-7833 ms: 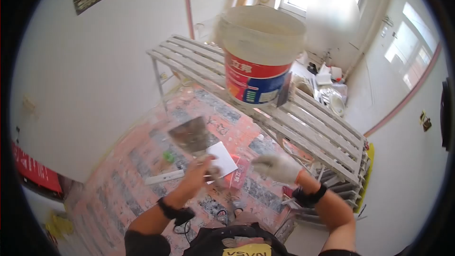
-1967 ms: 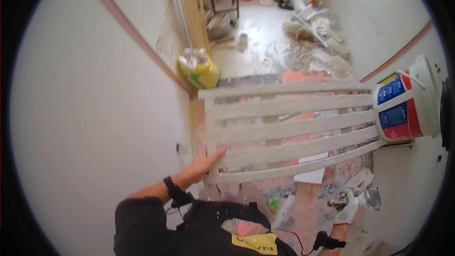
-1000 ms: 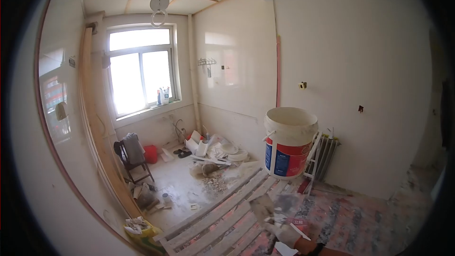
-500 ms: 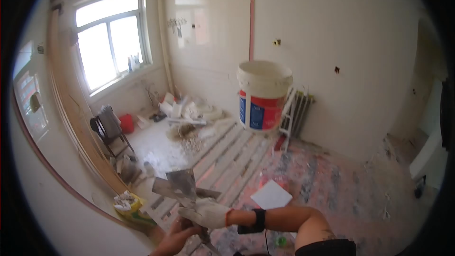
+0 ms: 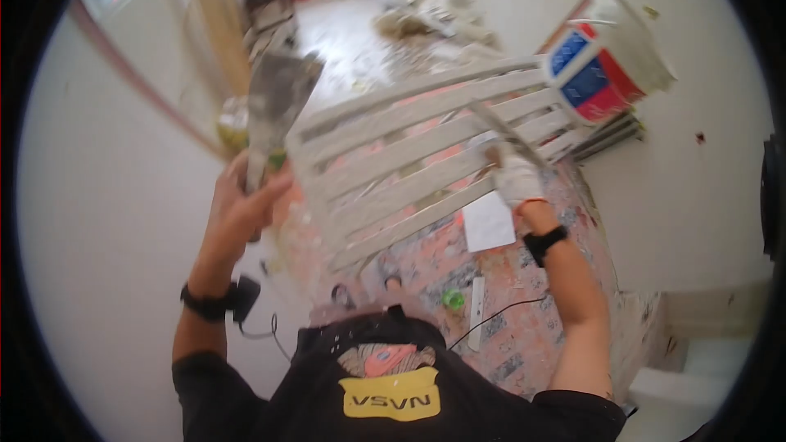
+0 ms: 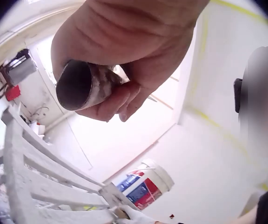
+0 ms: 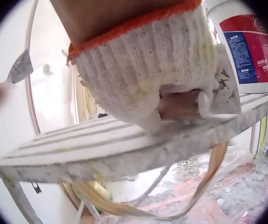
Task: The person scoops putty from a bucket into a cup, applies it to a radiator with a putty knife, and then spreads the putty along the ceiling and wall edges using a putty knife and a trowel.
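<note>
Overhead, a putty knife point(image 5: 274, 102) is held by its handle in the left hand point(image 5: 241, 205), while a second trowel, largely hidden, is clasped by the gloved right hand point(image 5: 516, 180) at the slatted surface point(image 5: 393, 155) edge.

Bucket point(image 5: 610, 65) stands on slatted platform's point(image 5: 393, 164) far end

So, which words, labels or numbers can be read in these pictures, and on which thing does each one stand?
"VSVN": black letters on the yellow patch on the person's dark shirt, head view.
Bucket label: white print on the blue and red panels, too small and blurred to read in every view.
Putty knife in the left hand: no text visible.
Glove on the right hand: no text visible.
</note>
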`<state>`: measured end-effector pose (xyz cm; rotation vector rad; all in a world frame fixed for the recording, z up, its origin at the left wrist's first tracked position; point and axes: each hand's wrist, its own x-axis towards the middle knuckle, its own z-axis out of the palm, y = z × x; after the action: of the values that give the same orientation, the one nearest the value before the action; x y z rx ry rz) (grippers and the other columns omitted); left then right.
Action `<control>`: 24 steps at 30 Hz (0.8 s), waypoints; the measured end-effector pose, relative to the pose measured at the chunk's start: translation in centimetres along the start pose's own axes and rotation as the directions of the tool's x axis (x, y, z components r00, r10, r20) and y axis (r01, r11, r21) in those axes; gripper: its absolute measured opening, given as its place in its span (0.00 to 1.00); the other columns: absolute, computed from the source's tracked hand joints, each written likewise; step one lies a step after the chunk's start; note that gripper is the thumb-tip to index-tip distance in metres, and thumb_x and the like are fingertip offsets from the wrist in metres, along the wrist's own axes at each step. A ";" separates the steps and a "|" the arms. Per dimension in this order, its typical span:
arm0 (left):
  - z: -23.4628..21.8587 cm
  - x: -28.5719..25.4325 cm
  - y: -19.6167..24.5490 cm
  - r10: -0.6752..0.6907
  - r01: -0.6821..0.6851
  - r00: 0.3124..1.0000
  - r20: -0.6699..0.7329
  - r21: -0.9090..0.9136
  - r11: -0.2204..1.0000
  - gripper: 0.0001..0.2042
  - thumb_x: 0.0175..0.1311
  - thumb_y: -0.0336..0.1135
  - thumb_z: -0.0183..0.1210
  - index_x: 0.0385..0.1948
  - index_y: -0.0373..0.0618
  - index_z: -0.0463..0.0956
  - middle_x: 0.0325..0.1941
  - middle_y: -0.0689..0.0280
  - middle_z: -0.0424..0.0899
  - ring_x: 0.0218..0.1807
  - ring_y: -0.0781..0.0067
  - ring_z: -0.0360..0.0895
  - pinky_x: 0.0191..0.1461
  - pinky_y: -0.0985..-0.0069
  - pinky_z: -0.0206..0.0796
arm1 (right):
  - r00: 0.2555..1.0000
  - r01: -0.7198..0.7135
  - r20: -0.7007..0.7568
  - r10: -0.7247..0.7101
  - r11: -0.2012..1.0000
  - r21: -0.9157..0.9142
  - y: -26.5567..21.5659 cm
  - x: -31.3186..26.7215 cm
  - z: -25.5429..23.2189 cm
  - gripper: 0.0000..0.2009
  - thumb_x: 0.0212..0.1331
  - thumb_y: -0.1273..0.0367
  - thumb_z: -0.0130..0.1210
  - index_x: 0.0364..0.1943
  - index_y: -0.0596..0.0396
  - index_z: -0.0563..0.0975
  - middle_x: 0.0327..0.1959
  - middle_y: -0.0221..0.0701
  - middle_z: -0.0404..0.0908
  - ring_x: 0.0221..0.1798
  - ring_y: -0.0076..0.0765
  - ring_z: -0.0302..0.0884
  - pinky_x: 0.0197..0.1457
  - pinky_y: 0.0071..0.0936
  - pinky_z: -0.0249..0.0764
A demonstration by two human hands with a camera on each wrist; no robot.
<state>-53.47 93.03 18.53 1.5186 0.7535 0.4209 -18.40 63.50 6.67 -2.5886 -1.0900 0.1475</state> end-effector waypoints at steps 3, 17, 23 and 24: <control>-1.6 1.7 -1.8 -0.041 0.046 0.997 -0.065 0.076 0.996 0.15 0.63 0.37 0.69 0.31 0.50 0.67 0.16 0.78 0.63 0.14 0.89 0.55 0.16 0.84 0.46 | 1.000 -0.025 0.011 0.026 0.996 -0.082 0.2 -0.3 -1.4 0.23 0.60 0.63 0.61 0.60 0.50 0.74 0.52 0.50 0.83 0.55 0.60 0.81 0.59 0.49 0.76; -5.3 8.6 -6.9 -0.105 0.087 0.994 0.020 0.410 0.908 0.21 0.70 0.50 0.61 0.47 0.36 0.80 0.32 0.70 0.78 0.34 0.82 0.69 0.40 0.80 0.64 | 0.977 0.013 0.210 0.026 0.983 -0.181 1.2 1.7 -1.8 0.30 0.58 0.61 0.67 0.65 0.46 0.69 0.54 0.52 0.82 0.57 0.64 0.79 0.59 0.50 0.74; -6.4 11.6 -8.0 -0.095 0.071 0.995 0.019 0.527 0.847 0.22 0.68 0.49 0.62 0.50 0.36 0.79 0.35 0.71 0.77 0.37 0.81 0.69 0.42 0.80 0.63 | 0.986 0.065 0.164 -0.034 0.980 -0.188 1.1 0.9 -1.3 0.28 0.58 0.60 0.65 0.63 0.47 0.71 0.52 0.51 0.83 0.55 0.64 0.79 0.57 0.50 0.75; -6.4 12.1 -7.8 -0.162 0.135 0.987 -0.001 0.559 0.818 0.22 0.68 0.48 0.63 0.51 0.36 0.79 0.36 0.71 0.77 0.38 0.81 0.69 0.43 0.80 0.63 | 0.989 0.057 0.147 -0.030 0.981 -0.184 0.8 0.7 -1.4 0.28 0.58 0.59 0.65 0.63 0.47 0.71 0.51 0.50 0.83 0.54 0.64 0.79 0.56 0.50 0.75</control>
<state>-50.69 105.58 9.46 1.9891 1.0082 0.0360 -16.99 63.12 7.76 -2.7540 -1.2662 0.2347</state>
